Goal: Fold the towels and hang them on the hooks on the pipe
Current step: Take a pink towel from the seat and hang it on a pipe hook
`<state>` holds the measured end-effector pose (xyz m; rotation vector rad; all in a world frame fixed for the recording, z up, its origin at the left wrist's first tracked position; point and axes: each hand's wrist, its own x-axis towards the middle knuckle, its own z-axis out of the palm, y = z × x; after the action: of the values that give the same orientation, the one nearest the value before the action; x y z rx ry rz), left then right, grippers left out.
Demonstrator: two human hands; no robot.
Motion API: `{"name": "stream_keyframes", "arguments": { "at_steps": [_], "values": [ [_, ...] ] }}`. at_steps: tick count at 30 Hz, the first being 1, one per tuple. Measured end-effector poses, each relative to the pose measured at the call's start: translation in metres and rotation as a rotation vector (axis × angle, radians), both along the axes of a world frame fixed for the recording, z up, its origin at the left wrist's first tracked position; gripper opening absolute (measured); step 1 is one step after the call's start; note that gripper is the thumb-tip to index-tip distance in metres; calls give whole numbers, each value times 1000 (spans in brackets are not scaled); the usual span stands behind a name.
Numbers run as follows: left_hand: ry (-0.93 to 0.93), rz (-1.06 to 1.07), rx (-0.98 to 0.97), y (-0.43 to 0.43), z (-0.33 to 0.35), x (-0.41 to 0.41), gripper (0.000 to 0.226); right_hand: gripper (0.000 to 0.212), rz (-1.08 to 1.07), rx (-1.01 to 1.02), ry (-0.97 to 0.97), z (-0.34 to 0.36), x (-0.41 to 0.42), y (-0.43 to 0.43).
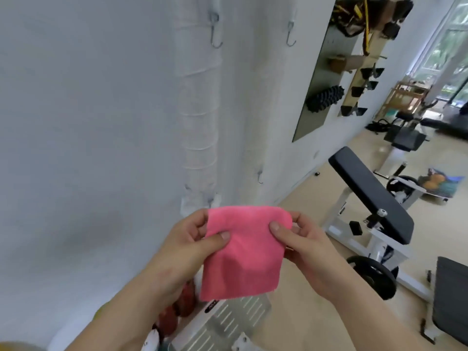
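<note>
Folded pink towel point(243, 259) held in the air in front of the chest, below the wrapped white pipe point(200, 110) and well apart from it. The left hand point(187, 239) pinched the towel's upper left corner and the right hand point(304, 239) its upper right edge. Each thumb was pressed on the near face with the fingers curled behind, so both grips were closed on cloth. The towel hung as a rough square, its lower edge free and slightly flared. It appeared light, soft and limp, a plush fabric unlikely to slip or to suffer from firm handling. Judged from its sag, it would not keep its folds without support. A hold near the top fold, with the layers gathered together, seemed the best place to take it. A bare metal hook point(216, 34) hung by the pipe's upper right edge, and a second hook point(291, 34) hung farther right on the wall. A smaller hook point(260, 177) sat lower down, nearer the towel. No hanging loop could be made out on the towel.
</note>
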<state>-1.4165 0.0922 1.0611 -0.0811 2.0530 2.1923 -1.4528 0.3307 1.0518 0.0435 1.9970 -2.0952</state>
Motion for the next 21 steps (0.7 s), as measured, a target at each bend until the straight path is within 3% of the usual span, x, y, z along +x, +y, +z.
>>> {"name": "stream_keyframes", "arguments": {
  "at_steps": [4,21],
  "values": [
    [55,87,-64,-19,29,-47,26,39,142,47,67,30,-56,-19],
    [368,380,-422,-28,217,-207,6,25,331,285,605,239,-297,-42]
  ]
}}
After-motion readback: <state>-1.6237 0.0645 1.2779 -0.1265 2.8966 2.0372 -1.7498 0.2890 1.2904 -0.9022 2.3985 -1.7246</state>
